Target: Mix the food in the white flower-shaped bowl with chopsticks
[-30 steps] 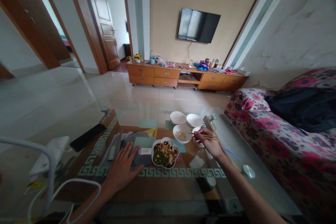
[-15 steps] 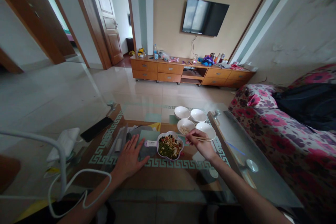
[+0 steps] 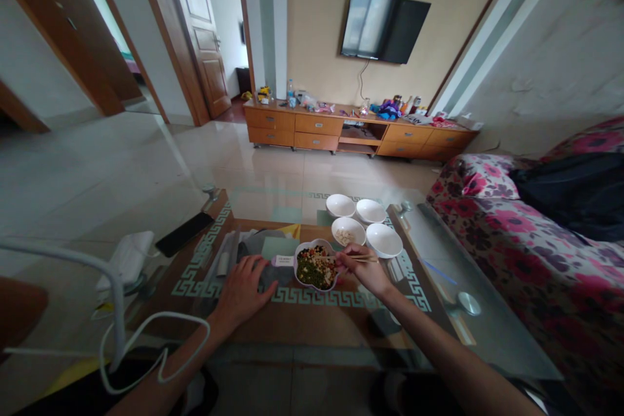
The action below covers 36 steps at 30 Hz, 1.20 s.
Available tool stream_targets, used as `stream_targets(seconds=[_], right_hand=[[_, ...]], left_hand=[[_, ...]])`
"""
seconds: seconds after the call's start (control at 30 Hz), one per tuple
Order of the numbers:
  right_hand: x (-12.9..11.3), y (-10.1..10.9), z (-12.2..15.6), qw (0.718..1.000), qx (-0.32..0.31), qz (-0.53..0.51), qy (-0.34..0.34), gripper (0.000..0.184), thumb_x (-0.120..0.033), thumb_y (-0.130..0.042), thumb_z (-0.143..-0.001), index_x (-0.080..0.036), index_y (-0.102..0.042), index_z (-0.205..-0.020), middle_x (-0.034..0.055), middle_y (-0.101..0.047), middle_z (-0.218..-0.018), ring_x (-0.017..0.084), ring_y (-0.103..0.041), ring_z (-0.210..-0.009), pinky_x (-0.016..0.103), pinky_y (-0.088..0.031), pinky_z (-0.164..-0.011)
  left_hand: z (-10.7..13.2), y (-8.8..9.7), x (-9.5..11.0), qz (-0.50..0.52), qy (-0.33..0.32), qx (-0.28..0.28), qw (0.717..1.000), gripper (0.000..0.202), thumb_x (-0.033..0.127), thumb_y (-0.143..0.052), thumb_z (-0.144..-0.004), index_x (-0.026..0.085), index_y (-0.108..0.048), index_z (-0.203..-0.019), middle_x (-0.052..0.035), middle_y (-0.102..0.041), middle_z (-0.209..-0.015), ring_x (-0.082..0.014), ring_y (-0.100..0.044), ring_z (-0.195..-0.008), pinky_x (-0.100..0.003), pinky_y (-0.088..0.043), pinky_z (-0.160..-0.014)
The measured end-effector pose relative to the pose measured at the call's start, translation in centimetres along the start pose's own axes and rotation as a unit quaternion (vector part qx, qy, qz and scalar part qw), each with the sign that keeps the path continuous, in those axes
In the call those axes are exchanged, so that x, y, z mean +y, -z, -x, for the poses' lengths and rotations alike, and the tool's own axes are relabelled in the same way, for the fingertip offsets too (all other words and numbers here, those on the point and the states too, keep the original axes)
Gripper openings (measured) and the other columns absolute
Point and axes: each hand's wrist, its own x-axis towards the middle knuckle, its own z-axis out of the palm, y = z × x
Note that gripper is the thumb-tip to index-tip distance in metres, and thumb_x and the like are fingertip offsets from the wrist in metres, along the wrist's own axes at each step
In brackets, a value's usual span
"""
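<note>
A white flower-shaped dish with a short labelled handle stands on the glass table, filled with mixed beans, green grains and pale nuts. My left hand lies on the glass with fingers apart, its fingertips at the handle's end. Chopsticks are pinched in my right hand, their tips over the beans at the dish's right side. Whether the tips grip a piece is too small to tell. Just behind, a white bowl contains some pale pieces; another white bowl sits right of it.
Two more white bowls stand farther back. On the table's left are a black phone, a white power bank-like box and a looping white cable. A flowered sofa borders the right; a wooden cabinet stands beyond.
My right hand with the chopsticks has moved left and down from the bowl of pale pieces to the dish. My left fingers have drawn in slightly near the handle.
</note>
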Motion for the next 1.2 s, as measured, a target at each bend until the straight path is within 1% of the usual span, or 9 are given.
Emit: stream_targets(seconds=[0.2, 0.33, 0.53, 0.7, 0.8, 0.87, 0.93, 1.07, 1.2], right_hand=[[0.6, 0.0, -0.6, 0.999, 0.022, -0.021, -0.016, 0.057, -0.076, -0.088, -0.072, -0.024, -0.065, -0.074, 0.0073, -0.079, -0.075, 0.025, -0.076, -0.068, 0.031, -0.056, -0.053], [0.8, 0.1, -0.6, 0.999, 0.023, -0.019, -0.027, 0.057, -0.074, -0.09, -0.071, -0.023, -0.065, -0.074, 0.0075, -0.079, -0.073, 0.026, -0.077, -0.068, 0.029, -0.051, -0.048], [1.0, -0.3, -0.8, 0.999, 0.022, -0.019, -0.046, 0.056, -0.072, -0.09, -0.07, -0.023, -0.063, -0.072, 0.0069, -0.079, -0.075, 0.023, -0.075, -0.062, 0.026, -0.044, -0.041], [1.1, -0.9, -0.8, 0.999, 0.015, -0.031, -0.032, 0.056, -0.074, -0.087, -0.071, -0.025, -0.061, -0.074, 0.0065, -0.08, -0.075, 0.025, -0.075, -0.062, 0.029, -0.051, -0.045], [0.8, -0.8, -0.8, 0.999, 0.017, -0.027, -0.021, 0.057, -0.077, -0.084, -0.074, -0.025, -0.06, -0.075, 0.0068, -0.079, -0.074, 0.025, -0.075, -0.062, 0.03, -0.05, -0.045], [0.2, -0.1, -0.9, 1.0, 0.023, -0.014, -0.009, 0.058, -0.08, -0.081, -0.076, -0.025, -0.06, -0.076, 0.0072, -0.08, -0.075, 0.025, -0.075, -0.063, 0.029, -0.048, -0.045], [-0.5, 1.2, -1.1, 0.999, 0.043, 0.001, 0.008, 0.06, -0.082, -0.079, -0.077, -0.025, -0.061, -0.077, 0.0078, -0.079, -0.074, 0.026, -0.075, -0.064, 0.029, -0.047, -0.045], [-1.9, 4.9, -1.6, 0.991, 0.126, 0.024, 0.047, 0.058, -0.08, -0.08, -0.078, -0.025, -0.062, -0.077, 0.0079, -0.079, -0.075, 0.024, -0.074, -0.064, 0.029, -0.048, -0.049], [-2.3, 7.7, -1.9, 0.983, 0.174, 0.035, 0.044, 0.06, -0.08, -0.08, -0.076, -0.023, -0.064, -0.078, 0.008, -0.079, -0.076, 0.023, -0.075, -0.066, 0.026, -0.048, -0.048]], left_hand=[[-0.1, 0.6, 0.4, 0.007, 0.002, 0.002, 1.0, 0.036, 0.04, -0.071, -0.095, 0.019, -0.068, -0.123, -0.0136, -0.066, -0.129, -0.0346, -0.06, -0.124, -0.051, -0.052, -0.107], [-0.1, 0.4, 0.4, 0.002, -0.002, 0.001, 1.0, 0.037, 0.042, -0.071, -0.095, 0.019, -0.069, -0.124, -0.0138, -0.067, -0.129, -0.0356, -0.06, -0.124, -0.053, -0.052, -0.106], [-0.1, 0.0, 0.2, 0.003, -0.002, 0.015, 1.0, 0.036, 0.041, -0.069, -0.094, 0.02, -0.07, -0.123, -0.0137, -0.068, -0.128, -0.0357, -0.062, -0.123, -0.053, -0.053, -0.105], [0.0, -0.2, -0.1, 0.001, -0.005, 0.024, 1.0, 0.037, 0.043, -0.067, -0.095, 0.022, -0.07, -0.124, -0.0139, -0.069, -0.13, -0.0358, -0.063, -0.123, -0.052, -0.055, -0.102], [0.0, -0.3, -0.2, -0.001, -0.008, 0.026, 1.0, 0.037, 0.043, -0.067, -0.095, 0.021, -0.069, -0.124, -0.0143, -0.069, -0.13, -0.0357, -0.063, -0.123, -0.053, -0.055, -0.103], [0.0, -0.2, -0.1, 0.0, -0.007, 0.027, 1.0, 0.038, 0.044, -0.066, -0.095, 0.021, -0.069, -0.125, -0.0146, -0.069, -0.13, -0.0359, -0.063, -0.123, -0.053, -0.055, -0.103], [-0.1, -0.2, -0.1, 0.001, -0.005, 0.024, 1.0, 0.038, 0.044, -0.066, -0.095, 0.021, -0.069, -0.125, -0.0148, -0.07, -0.13, -0.036, -0.064, -0.123, -0.054, -0.055, -0.103], [-0.1, 0.0, 0.0, 0.001, -0.005, 0.019, 1.0, 0.036, 0.044, -0.065, -0.096, 0.021, -0.07, -0.123, -0.0146, -0.07, -0.129, -0.0361, -0.064, -0.121, -0.054, -0.055, -0.102], [-0.1, -0.1, -0.1, -0.001, -0.009, 0.023, 1.0, 0.038, 0.044, -0.066, -0.096, 0.02, -0.069, -0.124, -0.0151, -0.07, -0.128, -0.0364, -0.063, -0.122, -0.054, -0.054, -0.103]])
